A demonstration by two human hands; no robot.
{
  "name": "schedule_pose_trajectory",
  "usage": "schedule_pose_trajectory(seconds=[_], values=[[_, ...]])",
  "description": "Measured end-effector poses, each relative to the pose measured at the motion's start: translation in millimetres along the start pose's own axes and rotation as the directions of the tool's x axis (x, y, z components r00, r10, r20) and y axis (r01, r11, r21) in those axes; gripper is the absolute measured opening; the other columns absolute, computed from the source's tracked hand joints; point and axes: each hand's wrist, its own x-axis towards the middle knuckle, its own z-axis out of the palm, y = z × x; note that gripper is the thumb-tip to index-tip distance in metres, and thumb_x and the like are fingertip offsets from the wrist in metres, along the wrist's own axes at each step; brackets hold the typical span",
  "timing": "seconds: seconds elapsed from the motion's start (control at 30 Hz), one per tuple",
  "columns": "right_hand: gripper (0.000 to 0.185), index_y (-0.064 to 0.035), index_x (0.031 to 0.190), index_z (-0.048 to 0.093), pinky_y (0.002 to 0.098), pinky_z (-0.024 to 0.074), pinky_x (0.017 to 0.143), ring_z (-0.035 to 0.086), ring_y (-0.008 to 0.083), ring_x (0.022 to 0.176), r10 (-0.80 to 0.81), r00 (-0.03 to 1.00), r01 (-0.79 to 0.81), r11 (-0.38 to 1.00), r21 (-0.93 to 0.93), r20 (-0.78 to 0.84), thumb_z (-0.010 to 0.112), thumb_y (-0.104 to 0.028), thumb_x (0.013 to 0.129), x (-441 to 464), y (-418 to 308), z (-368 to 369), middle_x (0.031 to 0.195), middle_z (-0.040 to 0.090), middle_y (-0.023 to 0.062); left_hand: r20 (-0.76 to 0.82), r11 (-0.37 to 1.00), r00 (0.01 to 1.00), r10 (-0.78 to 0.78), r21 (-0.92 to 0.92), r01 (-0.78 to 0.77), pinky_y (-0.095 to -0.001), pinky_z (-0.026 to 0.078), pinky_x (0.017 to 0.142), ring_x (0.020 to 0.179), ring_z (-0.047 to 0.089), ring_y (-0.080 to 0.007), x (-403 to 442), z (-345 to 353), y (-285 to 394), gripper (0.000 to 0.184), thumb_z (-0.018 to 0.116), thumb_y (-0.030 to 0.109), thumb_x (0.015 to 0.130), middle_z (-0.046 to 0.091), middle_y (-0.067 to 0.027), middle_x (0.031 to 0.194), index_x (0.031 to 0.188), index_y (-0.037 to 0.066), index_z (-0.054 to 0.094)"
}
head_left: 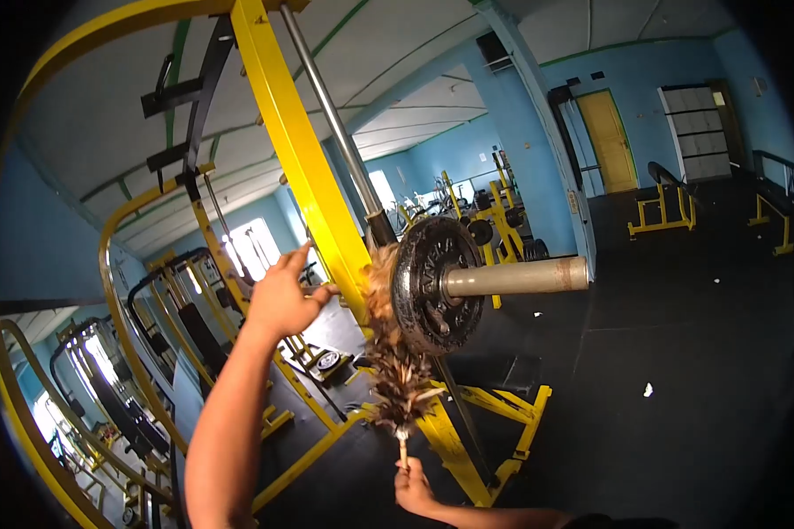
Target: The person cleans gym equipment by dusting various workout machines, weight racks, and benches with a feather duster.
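Note:
My right hand (415,487) is closed around the thin handle of a brown feather duster (401,383) at the lower middle. The feathers rise from the handle, and their upper part lies between the yellow post (304,159) and a black weight plate (437,286). That plate sits on a metal bar end (520,277) pointing right. Left of the post, my left hand (287,295) is raised with its fingers apart, close to the yellow frame and holding nothing. Whether its fingertips touch the frame cannot be made out.
A slanted steel rod (331,106) runs beside the post. Yellow base bars (503,406) stretch low at the centre. Other gym machines (185,309) stand at the left, a bench (666,207) at the back right. White scraps (648,390) dot the black floor.

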Motion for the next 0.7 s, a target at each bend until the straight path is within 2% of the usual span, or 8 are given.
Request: schedule_pose_trajectory(seconds=[0.07, 0.13, 0.2, 0.3, 0.47, 0.5, 0.67, 0.7], values=[[0.024, -0.0052, 0.111, 0.039, 0.0336, 0.0455, 0.046, 0.050, 0.0163, 0.044, -0.107, 0.994, 0.107, 0.991, -0.085, 0.009, 0.045, -0.009, 0.089, -20, 17, -33, 0.063, 0.048, 0.0053, 0.008, 0.997, 0.999, 0.040, -0.070, -0.040, -0.0414, 0.040, 0.099, 0.117, 0.048, -0.0379, -5, 45, -1, 0.074, 0.066, 0.040, 0.075, 0.048, -0.0251, 0.127, 0.136, 0.005, 0.040], [0.020, -0.0051, 0.109, 0.043, 0.0427, 0.0455, 0.062, 0.059, 0.0364, 0.069, 0.260, 0.942, -0.247, 0.965, -0.088, 0.210, 0.044, -0.010, 0.090, -41, 24, -68, 0.078, 0.055, 0.0204, 0.044, 0.989, 0.999, 0.024, -0.148, -0.017, -0.0416, 0.039, 0.100, 0.117, 0.048, -0.0388, -21, 84, 5, 0.073, 0.065, 0.039, 0.076, 0.046, -0.0255, 0.129, 0.136, 0.004, 0.040], [0.023, -0.0034, 0.111, 0.041, 0.0447, 0.0457, 0.061, 0.060, 0.0368, 0.069, 0.389, 0.883, -0.362, 0.921, -0.146, 0.261, 0.043, -0.015, 0.091, -80, 86, -81, 0.074, 0.056, 0.0199, 0.101, 0.964, 0.995, 0.022, -0.265, 0.005, -0.0413, 0.038, 0.101, 0.118, 0.047, -0.0387, -39, 123, 6, 0.072, 0.063, 0.038, 0.077, 0.045, -0.0257, 0.130, 0.136, 0.003, 0.039], [0.029, 0.0020, 0.112, 0.058, 0.0377, 0.0525, 0.066, 0.063, 0.0282, 0.075, 0.677, 0.705, -0.709, 0.680, 0.187, 0.210, 0.055, -0.014, 0.089, -140, 157, -108, 0.087, 0.065, 0.0161, 0.141, 0.939, 0.990, 0.003, -0.341, 0.046, -0.0412, 0.037, 0.101, 0.119, 0.044, -0.0403, -83, 176, 16, 0.072, 0.062, 0.035, 0.079, 0.044, -0.0269, 0.130, 0.137, 0.001, 0.036], [0.017, -0.0022, 0.102, 0.045, 0.0366, 0.0469, 0.049, 0.056, 0.0222, 0.048, 0.957, 0.253, -0.907, 0.286, -0.308, 0.145, 0.045, -0.015, 0.089, -157, 134, -173, 0.064, 0.053, 0.0103, 0.293, 0.927, 0.956, 0.031, -0.365, 0.081, -0.0434, 0.036, 0.101, 0.124, 0.040, -0.0415, -165, 250, 33, 0.076, 0.062, 0.033, 0.079, 0.035, -0.0275, 0.138, 0.142, 0.006, 0.028], [0.029, 0.0009, 0.099, 0.053, 0.0462, 0.0469, 0.066, 0.061, 0.0356, 0.073, 0.863, 0.505, -0.727, 0.416, -0.547, -0.015, 0.046, -0.025, 0.089, -161, 136, -171, 0.077, 0.058, 0.0202, 0.315, 0.921, 0.948, 0.043, -0.381, 0.085, -0.0435, 0.036, 0.101, 0.124, 0.039, -0.0417, -173, 255, 37, 0.077, 0.063, 0.033, 0.080, 0.034, -0.0278, 0.139, 0.142, 0.007, 0.027], [0.027, -0.0002, 0.087, 0.054, 0.0461, 0.0453, 0.067, 0.059, 0.0383, 0.076, 0.690, 0.719, -0.685, 0.681, -0.260, -0.085, 0.046, -0.025, 0.089, -173, 91, -162, 0.080, 0.059, 0.0212, 0.164, 0.833, 0.986, -0.018, -0.543, 0.105, -0.0406, 0.029, 0.108, 0.131, 0.032, -0.0391, -172, 253, 47, 0.077, 0.065, 0.025, 0.082, 0.029, -0.0269, 0.142, 0.142, 0.002, 0.024], [0.021, -0.0011, 0.089, 0.054, 0.0374, 0.0446, 0.061, 0.055, 0.0266, 0.068, 0.663, 0.749, -0.659, 0.740, -0.135, -0.020, 0.048, -0.021, 0.088, -173, 93, -160, 0.072, 0.054, 0.0127, 0.107, 0.809, 0.993, -0.039, -0.581, 0.094, -0.0404, 0.029, 0.107, 0.130, 0.033, -0.0398, -164, 246, 47, 0.076, 0.064, 0.025, 0.082, 0.031, -0.0279, 0.141, 0.141, -0.001, 0.024]])
